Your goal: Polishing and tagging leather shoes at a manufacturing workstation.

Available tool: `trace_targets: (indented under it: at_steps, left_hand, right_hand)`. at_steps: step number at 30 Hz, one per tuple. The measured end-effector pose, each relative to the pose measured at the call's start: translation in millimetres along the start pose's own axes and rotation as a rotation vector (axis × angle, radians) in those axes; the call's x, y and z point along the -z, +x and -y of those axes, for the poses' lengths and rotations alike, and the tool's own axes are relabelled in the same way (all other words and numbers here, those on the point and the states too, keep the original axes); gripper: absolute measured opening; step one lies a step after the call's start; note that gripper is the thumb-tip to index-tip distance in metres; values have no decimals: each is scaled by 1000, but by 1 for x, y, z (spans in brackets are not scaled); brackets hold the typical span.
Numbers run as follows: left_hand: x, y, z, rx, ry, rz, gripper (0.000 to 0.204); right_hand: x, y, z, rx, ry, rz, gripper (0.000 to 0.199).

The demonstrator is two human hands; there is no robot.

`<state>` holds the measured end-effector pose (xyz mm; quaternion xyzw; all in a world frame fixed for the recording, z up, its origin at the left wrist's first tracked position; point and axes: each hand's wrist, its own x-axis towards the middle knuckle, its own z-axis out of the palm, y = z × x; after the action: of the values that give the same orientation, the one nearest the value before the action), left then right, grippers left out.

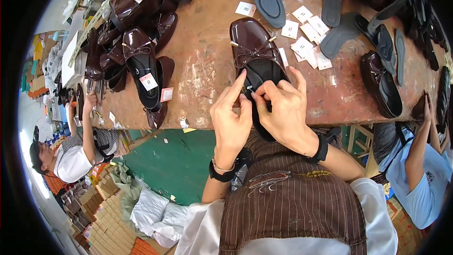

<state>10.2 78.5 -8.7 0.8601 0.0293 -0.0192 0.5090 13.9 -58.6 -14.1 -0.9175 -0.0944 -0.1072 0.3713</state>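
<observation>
A glossy dark burgundy loafer (250, 38) with a thin bow lies toe-away at the table's front edge, its heel end reaching past the edge. My left hand (231, 118) grips its left rim, index finger and thumb at the opening. Over the opening, my right hand (283, 108) has thumb and index finger pinched close to the left thumb. Whatever is between those fingers is too small to make out. Part of the black inside and the heel are hidden by my hands.
Burgundy loafers (137, 42) are heaped at the left, one carrying a square tag. White square tags (311, 33) and grey insoles (269, 4) lie beyond my right hand. Another loafer (380, 85) sits right. Co-workers work at left (75, 160) and right (424, 165).
</observation>
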Motion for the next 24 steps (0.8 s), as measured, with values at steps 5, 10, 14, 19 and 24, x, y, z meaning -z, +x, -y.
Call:
trace_targets:
  at_steps: [5, 10, 14, 19, 24]
  left_hand:
    - [0, 3, 3, -157, 45, -69, 44]
    - [2, 6, 2, -212, 325, -162, 25]
    - [2, 9, -1, -132, 255, -203, 16]
    - [-2, 8, -1, -290, 206, -256, 13]
    - [-2, 8, 0, -521, 244, -307, 8]
  right_hand:
    - [-6, 2, 1, -16, -35, -33, 12]
    - [-9, 3, 0, -72, 12, -62, 10]
    - [-12, 4, 0, -58, -28, -80, 9]
    - [11, 5, 7, 40, -148, -13, 9]
    - [68, 15, 9, -66, 82, 231, 11]
